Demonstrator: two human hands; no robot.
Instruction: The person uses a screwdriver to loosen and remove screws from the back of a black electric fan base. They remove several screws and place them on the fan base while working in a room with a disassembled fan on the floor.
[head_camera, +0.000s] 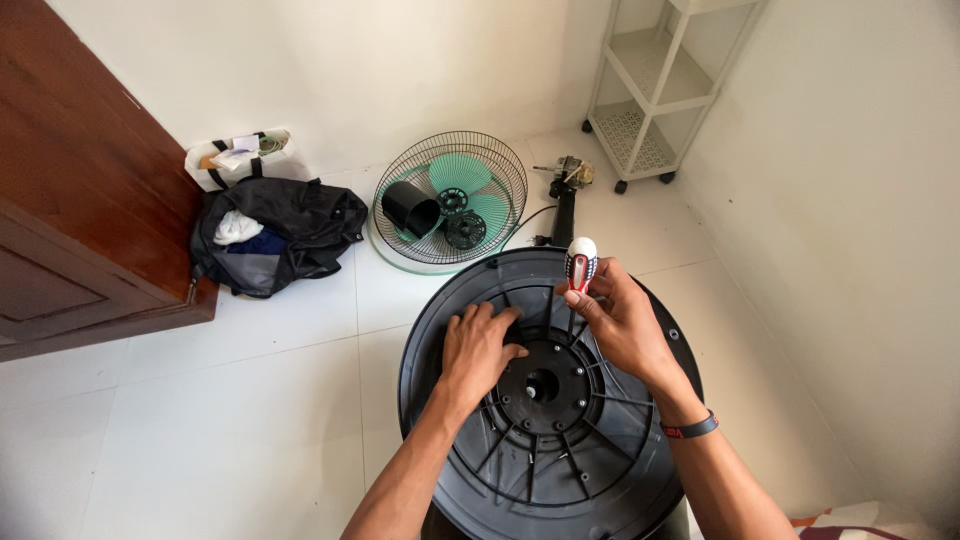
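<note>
— Hands first: where did we have them?

— Our left hand (480, 345) lay flat on the ribbed underside of the round black fan base (450, 450), low in the middle of the frame, fingers spread over the ribs and its grip closed on nothing. Our right hand (622, 325) had its grip wrapped around a screwdriver (581, 262) with a red and white handle, held upright just above the base's upper rim.

— Could we see the tip?

— No, our fingers hid it, so we could not tell whether it sat in a screw.

— And around us?

— A wire fan guard (450, 200) with green blades (470, 185) and black parts lay on the white floor (250, 400) just above the base. The motor unit (568, 185) was to its right, a white trolley shelf (660, 90) stood at the upper right, and dark bags (275, 235) leaned by the wooden cabinet (80, 200) at the left.

— What worried us?

— We judged the driver could slip off a screw head and gouge the plastic, or jab the left hand, which rested close beside it. The base also seemed propped at a tilt, so a hard push might have rocked it. Any loosened screw could have dropped between the ribs and been hard to find.
</note>
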